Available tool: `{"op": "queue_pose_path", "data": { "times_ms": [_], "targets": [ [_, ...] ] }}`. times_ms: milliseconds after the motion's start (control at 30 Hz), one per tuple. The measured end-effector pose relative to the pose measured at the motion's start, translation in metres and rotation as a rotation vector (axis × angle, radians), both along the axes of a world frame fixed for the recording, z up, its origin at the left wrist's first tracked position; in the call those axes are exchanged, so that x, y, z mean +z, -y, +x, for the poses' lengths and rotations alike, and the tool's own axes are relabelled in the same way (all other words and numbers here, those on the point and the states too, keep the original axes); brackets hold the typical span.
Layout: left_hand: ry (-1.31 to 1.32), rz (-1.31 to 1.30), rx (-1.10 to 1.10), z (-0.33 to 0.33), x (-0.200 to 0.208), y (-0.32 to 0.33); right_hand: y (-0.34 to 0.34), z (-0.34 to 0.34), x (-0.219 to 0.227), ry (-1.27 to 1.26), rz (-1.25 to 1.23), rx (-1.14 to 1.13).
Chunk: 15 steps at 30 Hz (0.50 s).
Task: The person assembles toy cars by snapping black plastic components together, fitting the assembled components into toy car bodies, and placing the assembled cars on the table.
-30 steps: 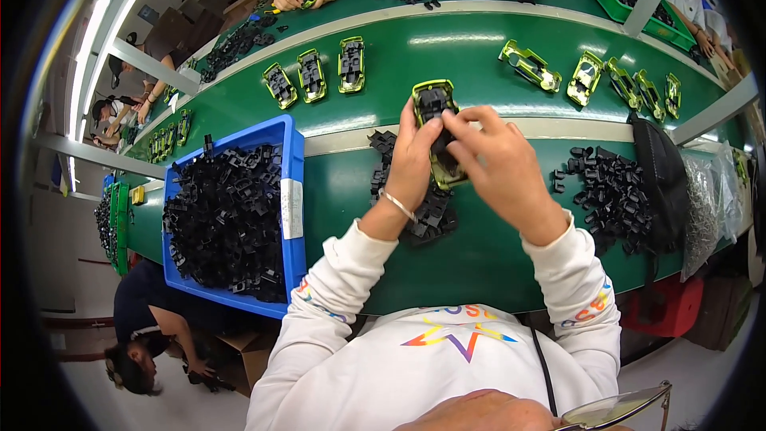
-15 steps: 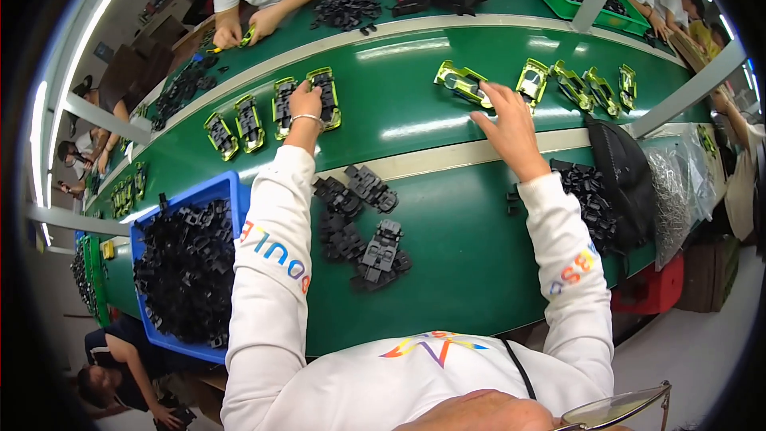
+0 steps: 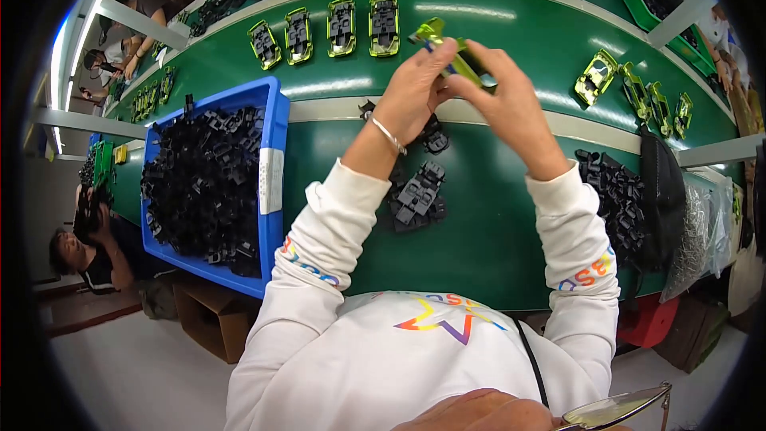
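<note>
A yellow-green toy car body shell (image 3: 472, 65) is held up between my two hands over the near edge of the green belt. My left hand (image 3: 416, 89) closes its thumb and fingers on the shell's left part. My right hand (image 3: 504, 89) grips the right side, its fingers over the top and partly hidden. Below my hands, black toy car interior pieces (image 3: 420, 193) lie in a small pile on the green table, partly covered by my left wrist. Beyond my left hand stands a row of car shells fitted with black interiors, the closest one (image 3: 384, 25) lying underside up.
A blue bin (image 3: 274, 124) full of black parts stands on the left. More shells (image 3: 596, 77) lie on the belt at right. Near my right arm are a heap of black parts (image 3: 613, 199), a black bag (image 3: 664, 191) and a clear bag of screws (image 3: 691, 227). A person crouches at lower left.
My right hand has picked a shell off the belt and brought it left. My left hand has let go of the fitted car, now at the row's end, and joined on the shell.
</note>
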State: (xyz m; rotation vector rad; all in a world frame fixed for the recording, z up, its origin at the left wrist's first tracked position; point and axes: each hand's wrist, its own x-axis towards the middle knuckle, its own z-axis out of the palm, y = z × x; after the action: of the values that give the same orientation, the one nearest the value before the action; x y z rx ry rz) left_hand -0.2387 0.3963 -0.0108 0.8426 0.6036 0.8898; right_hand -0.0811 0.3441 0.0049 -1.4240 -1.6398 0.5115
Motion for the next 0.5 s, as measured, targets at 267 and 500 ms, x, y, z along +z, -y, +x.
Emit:
{"op": "queue_pose_path", "data": {
  "times_ms": [267,500],
  "targets": [
    [0.186,-0.021,0.536,-0.08,0.009,0.048,0.039,-0.041,-0.026,0.186,-0.08,0.054],
    [0.146,-0.151,0.475,-0.102,-0.012,0.086,0.053,-0.036,-0.042,0.564,0.036,0.029]
  ]
}}
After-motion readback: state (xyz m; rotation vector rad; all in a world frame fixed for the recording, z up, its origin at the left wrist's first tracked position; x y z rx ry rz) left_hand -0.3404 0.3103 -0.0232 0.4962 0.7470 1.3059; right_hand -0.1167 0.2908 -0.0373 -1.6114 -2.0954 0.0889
